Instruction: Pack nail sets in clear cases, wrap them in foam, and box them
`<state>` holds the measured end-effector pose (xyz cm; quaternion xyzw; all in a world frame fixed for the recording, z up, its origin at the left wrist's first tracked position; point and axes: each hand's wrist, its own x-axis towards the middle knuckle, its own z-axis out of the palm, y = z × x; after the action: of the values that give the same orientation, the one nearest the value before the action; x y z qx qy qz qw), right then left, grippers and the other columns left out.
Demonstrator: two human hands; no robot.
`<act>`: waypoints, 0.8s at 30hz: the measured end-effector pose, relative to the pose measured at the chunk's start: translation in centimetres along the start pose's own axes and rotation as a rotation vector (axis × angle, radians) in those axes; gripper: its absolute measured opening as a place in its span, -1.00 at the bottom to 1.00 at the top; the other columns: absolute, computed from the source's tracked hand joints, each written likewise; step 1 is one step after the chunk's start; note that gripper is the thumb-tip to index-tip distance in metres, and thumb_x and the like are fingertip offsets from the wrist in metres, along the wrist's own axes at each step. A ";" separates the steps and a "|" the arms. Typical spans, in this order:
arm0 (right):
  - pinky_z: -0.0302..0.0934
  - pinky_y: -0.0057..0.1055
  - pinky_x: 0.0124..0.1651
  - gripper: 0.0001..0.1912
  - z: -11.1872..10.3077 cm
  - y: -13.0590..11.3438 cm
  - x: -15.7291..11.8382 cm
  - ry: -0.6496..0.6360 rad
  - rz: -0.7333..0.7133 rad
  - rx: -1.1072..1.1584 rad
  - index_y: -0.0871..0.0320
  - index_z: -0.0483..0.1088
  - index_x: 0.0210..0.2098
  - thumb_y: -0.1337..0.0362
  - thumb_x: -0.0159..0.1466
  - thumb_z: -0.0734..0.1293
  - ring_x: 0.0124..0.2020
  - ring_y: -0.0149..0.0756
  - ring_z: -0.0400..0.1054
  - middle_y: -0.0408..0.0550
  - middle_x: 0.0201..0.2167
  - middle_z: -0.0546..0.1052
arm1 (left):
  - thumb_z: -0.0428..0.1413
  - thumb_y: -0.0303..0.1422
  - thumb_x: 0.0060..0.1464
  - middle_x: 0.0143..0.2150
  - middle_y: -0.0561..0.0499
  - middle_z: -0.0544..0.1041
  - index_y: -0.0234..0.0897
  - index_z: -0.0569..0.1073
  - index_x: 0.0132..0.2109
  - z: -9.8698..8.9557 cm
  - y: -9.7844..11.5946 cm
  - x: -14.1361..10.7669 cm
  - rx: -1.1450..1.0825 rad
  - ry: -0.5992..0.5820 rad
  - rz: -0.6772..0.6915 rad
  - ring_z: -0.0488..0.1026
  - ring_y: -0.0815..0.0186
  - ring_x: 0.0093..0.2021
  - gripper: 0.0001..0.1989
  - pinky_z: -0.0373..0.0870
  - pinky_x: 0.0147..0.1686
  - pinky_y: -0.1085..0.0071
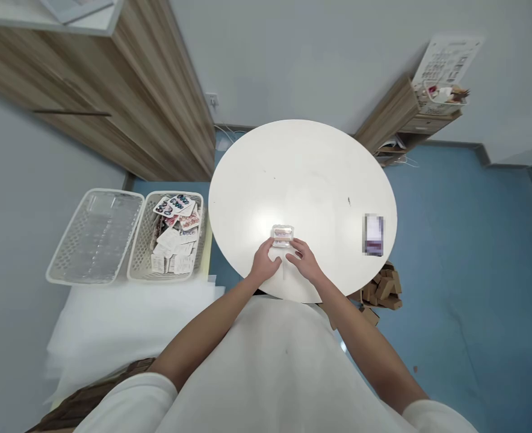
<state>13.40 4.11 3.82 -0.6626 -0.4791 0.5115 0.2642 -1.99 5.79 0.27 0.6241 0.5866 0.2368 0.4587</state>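
A small clear plastic case (283, 233) with a printed band inside is at the near middle of the round white table (311, 162). My left hand (266, 262) has its fingertips on the case's near left corner, with the thumb bent inward below it. On the opposite side, my right hand (304, 261) touches the near right corner, thumb likewise apart from the fingers. Between them the two hands hold the case by its edges. Whether it rests on the tabletop or is slightly lifted, I cannot tell.
A phone-like item (374, 235), blurred out, lies near the table's right edge. At left, a white basket (133, 264) holds many printed cards beside a second basket (52, 270). Small cardboard boxes (386, 287) are piled below the right edge. A wooden cabinet (157, 90) stands back left.
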 end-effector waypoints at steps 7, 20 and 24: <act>0.08 -0.19 0.12 -0.47 -5.9 5.6 -3.0 0.086 -0.031 -0.083 0.07 0.18 0.08 0.16 0.12 0.25 0.17 -0.22 0.05 0.02 0.19 0.09 | 0.03 -0.44 -0.12 0.20 -0.10 0.20 -0.27 0.15 0.16 6.1 3.6 -0.4 0.140 -0.151 0.089 0.15 0.17 0.18 -0.38 0.22 0.08 0.24; 0.03 -0.12 0.12 -0.42 -7.7 9.7 -3.7 -0.078 -0.252 -0.511 0.13 0.04 0.15 0.24 0.14 0.21 0.22 -0.14 -0.09 0.09 0.22 0.02 | 0.03 -0.39 -0.08 0.22 -0.18 0.10 -0.30 0.14 0.14 9.1 3.3 -2.4 0.482 -0.040 0.108 0.03 0.07 0.20 -0.42 0.13 0.07 0.08; 0.06 -0.15 0.06 -0.56 -7.3 10.5 -4.9 -0.150 -0.341 -0.662 0.11 0.23 0.00 0.27 0.11 0.27 0.10 -0.12 0.08 0.08 0.09 0.23 | 0.07 -0.31 -0.09 0.17 -0.17 0.18 -0.28 0.24 0.06 8.1 2.7 -4.2 0.571 -0.081 0.148 0.09 0.07 0.17 -0.49 0.14 0.06 0.11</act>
<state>23.90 -3.49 -0.44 -0.5837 -0.7398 0.3247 0.0812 5.28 -0.30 -0.17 0.7780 0.5634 0.0698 0.2691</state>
